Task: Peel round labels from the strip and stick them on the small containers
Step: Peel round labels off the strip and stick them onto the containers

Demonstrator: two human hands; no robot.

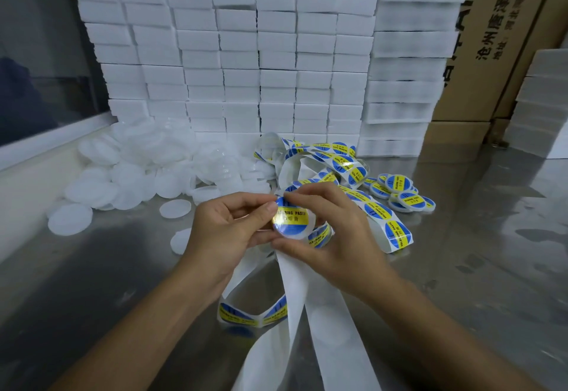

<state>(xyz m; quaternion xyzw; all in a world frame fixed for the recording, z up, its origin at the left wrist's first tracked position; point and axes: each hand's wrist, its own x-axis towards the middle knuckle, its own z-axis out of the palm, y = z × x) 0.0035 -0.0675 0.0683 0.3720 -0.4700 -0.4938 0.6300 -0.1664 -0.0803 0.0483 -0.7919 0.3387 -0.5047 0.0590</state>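
Both hands hold one small round white container [292,220] above the steel table, its top covered by a blue and yellow round label. My left hand [227,227] grips its left edge, thumb on the label. My right hand [329,234] pinches it from the right, fingertips on the top rim. The label strip [344,166] lies tangled behind the hands, with round labels still on it. Its bare white backing [295,314] trails toward me. A pile of unlabelled white containers [147,163] lies at the left. Several labelled containers [402,194] sit at the right.
Stacked white foam blocks [239,61] form a wall behind the work area, with brown cardboard cartons [498,37] behind them and another white stack [541,108] at the far right. A window ledge [52,141] runs along the left. Bare steel table [479,267] shows at the right.
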